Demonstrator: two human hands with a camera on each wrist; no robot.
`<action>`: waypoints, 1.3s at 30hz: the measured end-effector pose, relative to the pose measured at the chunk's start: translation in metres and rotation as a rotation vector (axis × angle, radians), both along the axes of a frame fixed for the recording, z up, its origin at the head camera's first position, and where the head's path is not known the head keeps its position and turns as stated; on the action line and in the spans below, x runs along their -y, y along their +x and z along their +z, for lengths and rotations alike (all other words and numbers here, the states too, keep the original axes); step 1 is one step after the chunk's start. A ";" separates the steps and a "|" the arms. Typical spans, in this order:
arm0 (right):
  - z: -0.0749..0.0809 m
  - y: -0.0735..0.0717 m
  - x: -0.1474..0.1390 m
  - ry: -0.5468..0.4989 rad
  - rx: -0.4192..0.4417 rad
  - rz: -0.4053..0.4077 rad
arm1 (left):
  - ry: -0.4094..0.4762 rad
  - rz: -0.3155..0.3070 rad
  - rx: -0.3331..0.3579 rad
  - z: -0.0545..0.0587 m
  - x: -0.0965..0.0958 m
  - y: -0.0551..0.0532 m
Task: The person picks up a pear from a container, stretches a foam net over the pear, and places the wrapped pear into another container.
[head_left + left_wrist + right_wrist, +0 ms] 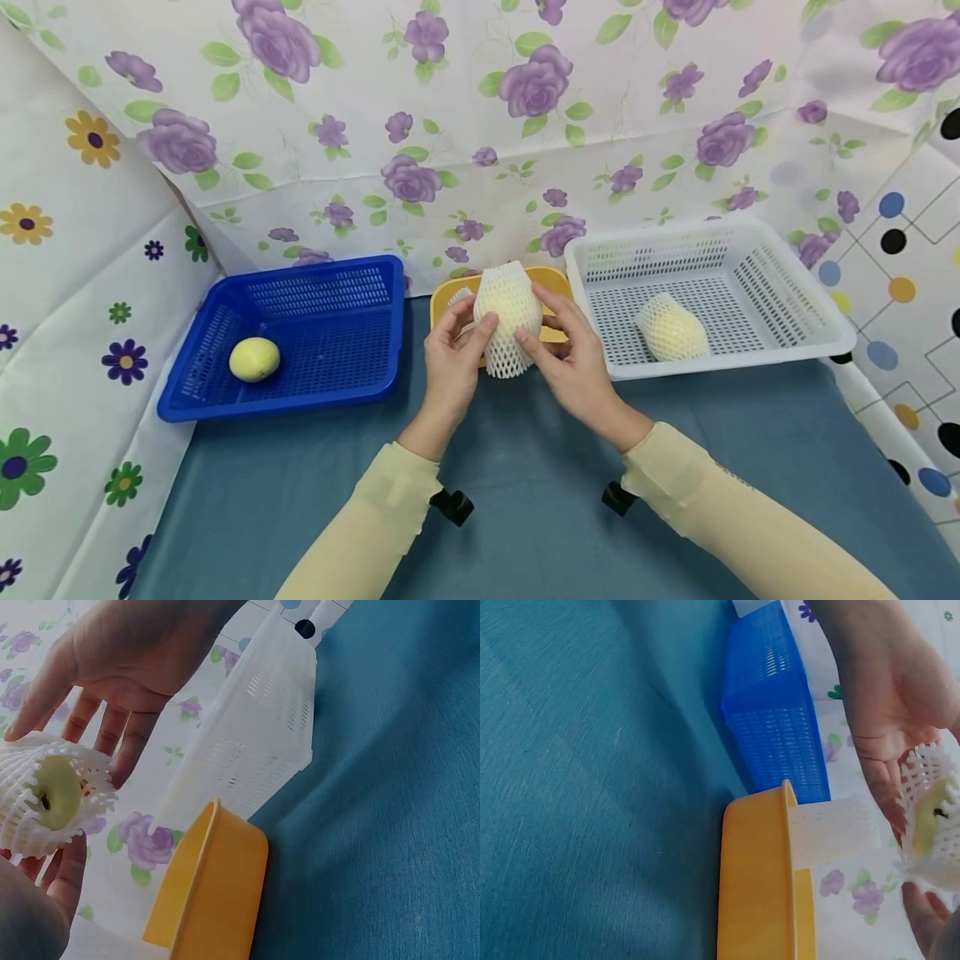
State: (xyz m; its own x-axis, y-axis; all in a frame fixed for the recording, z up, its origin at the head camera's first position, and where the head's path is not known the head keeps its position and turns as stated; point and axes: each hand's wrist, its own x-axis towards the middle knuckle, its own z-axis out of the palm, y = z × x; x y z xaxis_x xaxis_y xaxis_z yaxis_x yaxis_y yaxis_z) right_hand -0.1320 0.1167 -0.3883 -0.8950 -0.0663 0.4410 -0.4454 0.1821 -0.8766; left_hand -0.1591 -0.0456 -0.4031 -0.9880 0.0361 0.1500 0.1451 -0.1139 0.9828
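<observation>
I have the fruit (pixel 60 793) up in front of me, sleeved in a white net (pixel 510 279), above the table (pixel 525 500). The left hand (pixel 452 354) and right hand (pixel 573 360) both grasp it through the mesh, one from each side, thumbs on its near face. Netting extends past the fruit at top and bottom, and my wrist views show its stem end through the gap.

Just beyond the hands sits the yellow bin (pixel 225 889), with more mesh (pixel 836 829) in it. Out past the left hand, the blue basket (pixel 285 410) holds a bare fruit (pixel 254 360); past the right, the white basket (pixel 735 364) holds a netted one (pixel 675 332).

I judge this to be the sleeving step, nearly finished. The next move probably calls for evening the net, then carrying the fruit rightward and lowering it beside its netted mate, gripping lightly so the sleeve doesn't slip.
</observation>
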 end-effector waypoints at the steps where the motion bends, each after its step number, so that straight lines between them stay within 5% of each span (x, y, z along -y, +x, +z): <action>1: 0.000 -0.001 0.000 -0.017 0.016 0.023 | -0.006 -0.002 0.003 -0.003 0.001 -0.002; 7: -0.001 -0.004 0.001 -0.145 0.139 0.146 | -0.054 0.004 0.014 -0.013 0.002 -0.005; 19: -0.001 -0.004 0.002 -0.139 0.146 0.081 | -0.082 0.003 0.042 -0.015 0.002 -0.006; 25: -0.007 -0.008 0.000 -0.128 0.242 0.019 | -0.038 0.018 0.039 -0.016 0.000 -0.006; 33: -0.018 -0.021 -0.001 -0.146 0.418 0.069 | -0.006 0.047 0.020 -0.015 -0.002 -0.004; 39: -0.011 -0.016 -0.006 -0.122 0.419 0.117 | -0.021 -0.007 0.024 -0.011 0.001 -0.004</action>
State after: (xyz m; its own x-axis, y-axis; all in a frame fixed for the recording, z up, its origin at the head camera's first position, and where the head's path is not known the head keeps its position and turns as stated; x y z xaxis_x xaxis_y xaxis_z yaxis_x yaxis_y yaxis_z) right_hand -0.1483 0.1223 -0.3997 -0.9876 -0.1473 0.0534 -0.0592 0.0354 -0.9976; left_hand -0.1626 -0.0464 -0.4138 -0.9910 0.0459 0.1257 0.1210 -0.0943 0.9882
